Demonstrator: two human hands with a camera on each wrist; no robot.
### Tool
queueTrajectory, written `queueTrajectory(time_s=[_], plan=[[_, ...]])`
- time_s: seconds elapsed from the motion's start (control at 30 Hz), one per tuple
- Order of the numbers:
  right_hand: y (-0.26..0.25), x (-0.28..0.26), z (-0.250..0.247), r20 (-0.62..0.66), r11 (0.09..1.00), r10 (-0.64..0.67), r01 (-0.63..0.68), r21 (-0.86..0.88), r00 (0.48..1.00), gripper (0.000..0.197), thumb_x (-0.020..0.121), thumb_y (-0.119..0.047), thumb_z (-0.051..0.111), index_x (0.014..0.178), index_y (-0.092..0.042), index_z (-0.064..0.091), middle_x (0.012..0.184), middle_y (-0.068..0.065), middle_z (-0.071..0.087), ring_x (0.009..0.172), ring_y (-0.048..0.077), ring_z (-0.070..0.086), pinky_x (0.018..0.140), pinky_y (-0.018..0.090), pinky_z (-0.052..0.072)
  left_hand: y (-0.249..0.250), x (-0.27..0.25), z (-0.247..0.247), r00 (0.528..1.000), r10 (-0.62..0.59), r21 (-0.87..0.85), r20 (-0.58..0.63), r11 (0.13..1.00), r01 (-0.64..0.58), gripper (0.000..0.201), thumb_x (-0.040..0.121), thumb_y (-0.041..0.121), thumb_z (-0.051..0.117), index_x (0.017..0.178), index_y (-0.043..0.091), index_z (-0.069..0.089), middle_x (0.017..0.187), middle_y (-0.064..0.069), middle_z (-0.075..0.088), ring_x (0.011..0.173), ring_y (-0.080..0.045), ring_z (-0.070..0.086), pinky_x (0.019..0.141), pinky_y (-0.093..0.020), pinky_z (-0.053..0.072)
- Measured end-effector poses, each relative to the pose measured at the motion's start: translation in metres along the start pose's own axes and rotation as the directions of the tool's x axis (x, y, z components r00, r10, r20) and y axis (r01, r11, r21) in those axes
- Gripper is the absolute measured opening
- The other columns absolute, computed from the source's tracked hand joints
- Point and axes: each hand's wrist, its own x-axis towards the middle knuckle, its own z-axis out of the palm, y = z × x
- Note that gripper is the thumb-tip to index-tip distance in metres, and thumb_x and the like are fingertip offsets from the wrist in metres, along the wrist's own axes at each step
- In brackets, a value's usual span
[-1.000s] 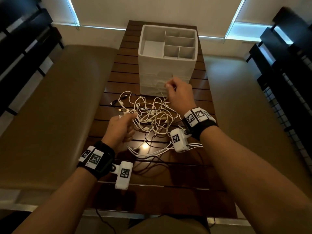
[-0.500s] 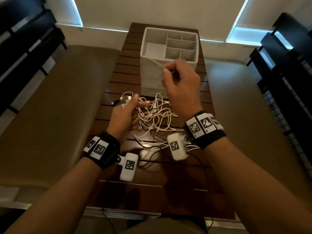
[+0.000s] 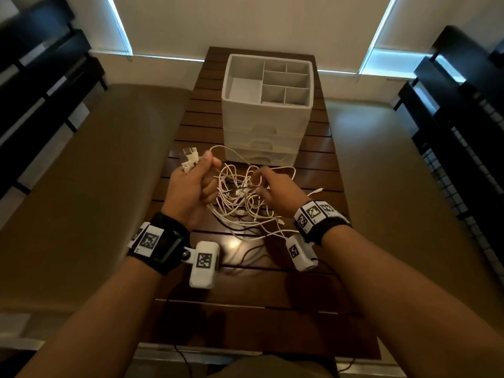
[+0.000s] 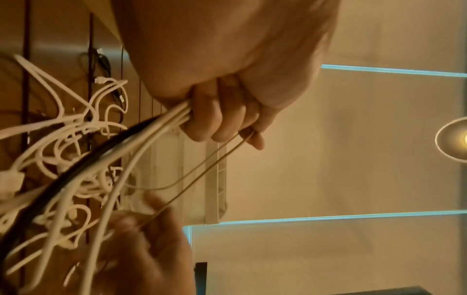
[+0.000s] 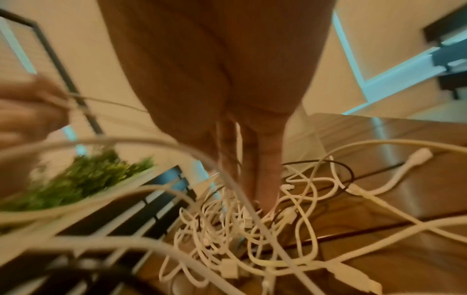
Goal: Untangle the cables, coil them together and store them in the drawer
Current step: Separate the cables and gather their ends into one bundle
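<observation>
A tangle of white cables (image 3: pixel 240 197) with one black cable lies on the dark wooden table (image 3: pixel 272 296), in front of a white drawer unit (image 3: pixel 266 124) whose drawers are closed. My left hand (image 3: pixel 201 173) is raised at the pile's left and grips several cable ends, the plugs (image 3: pixel 189 159) sticking out above the fist. The left wrist view shows its fingers (image 4: pixel 217 123) curled round a bundle of strands. My right hand (image 3: pixel 259 184) reaches down into the tangle, fingers (image 5: pixel 265 175) pointing into the loops. A thin taut cable (image 4: pixel 202 171) runs between the two hands.
The unit's top is an open tray with dividers (image 3: pixel 283 83). Tan cushioned benches (image 3: pixel 81 186) flank the table, with dark slatted furniture (image 3: pixel 450 118) beyond. A green plant (image 5: pixel 83 179) shows in the right wrist view. Loose plugs (image 5: pixel 417 155) trail right of the pile.
My right hand has dropped from in front of the drawer unit down into the tangle. My left hand still grips the plug ends and has shifted slightly up and left.
</observation>
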Motion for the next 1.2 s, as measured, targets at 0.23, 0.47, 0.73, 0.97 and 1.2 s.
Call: queueTrajectory(time_s=[0.23,0.47,0.73,0.97,1.2], plan=[[-0.031,0.019,-0.025,0.034,0.804,0.133,-0.128,0.581,0.990,0.037,0.106,-0.021,0.041,0.117,-0.014,0.076,0.081,-0.002,0.065,0.051,0.008,0.050,0.043,0.018,0.035,-0.014,-0.009,-0.001,0.987,-0.112,0.092,0.117,0.990,0.102,0.033,0.111,0.031,0.045,0.085,0.015,0.059,0.051,0.008,0.027,0.039,-0.006,0.022,0.039,-0.020,0.016],[-0.052,0.043,-0.055,0.054,0.460,0.285,-0.186,0.868,0.957,0.034,0.107,-0.032,0.046,0.132,-0.009,0.056,0.110,0.013,0.078,0.043,0.013,0.046,0.035,0.019,0.030,-0.036,-0.023,0.006,0.939,-0.293,0.267,0.181,0.933,0.240,0.034,0.109,0.030,0.048,0.081,0.014,0.058,0.056,0.004,0.026,0.042,-0.008,0.020,0.039,-0.020,0.016],[-0.059,0.040,-0.059,-0.103,0.505,0.256,-0.041,0.862,0.961,0.024,0.108,-0.024,0.051,0.112,-0.001,0.058,0.074,0.009,0.070,0.049,0.020,0.055,0.047,0.029,0.044,-0.037,-0.021,0.000,0.898,-0.404,0.377,0.173,0.870,0.318,0.033,0.110,0.031,0.049,0.086,0.014,0.062,0.059,0.002,0.025,0.045,-0.009,0.019,0.038,-0.020,0.017],[-0.057,0.028,-0.058,-0.346,0.621,0.241,0.129,0.773,0.907,0.025,0.107,-0.026,0.054,0.110,-0.002,0.060,0.066,-0.001,0.058,0.053,0.010,0.053,0.048,0.024,0.044,-0.037,-0.017,-0.001,0.983,-0.182,0.237,-0.024,0.954,0.183,0.034,0.109,0.033,0.053,0.097,0.009,0.074,0.058,0.004,0.028,0.045,-0.008,0.023,0.040,-0.021,0.019],[-0.050,-0.010,-0.020,-0.315,0.777,-0.026,0.218,0.591,0.949,0.011,0.102,-0.022,0.064,0.096,-0.014,0.066,0.079,0.003,0.065,0.068,0.023,0.062,0.066,0.050,0.059,-0.014,-0.002,0.006,0.997,0.025,0.215,-0.076,0.977,-0.008,0.038,0.109,0.039,0.052,0.106,0.014,0.080,0.056,0.006,0.026,0.045,-0.008,0.023,0.042,-0.021,0.021]])
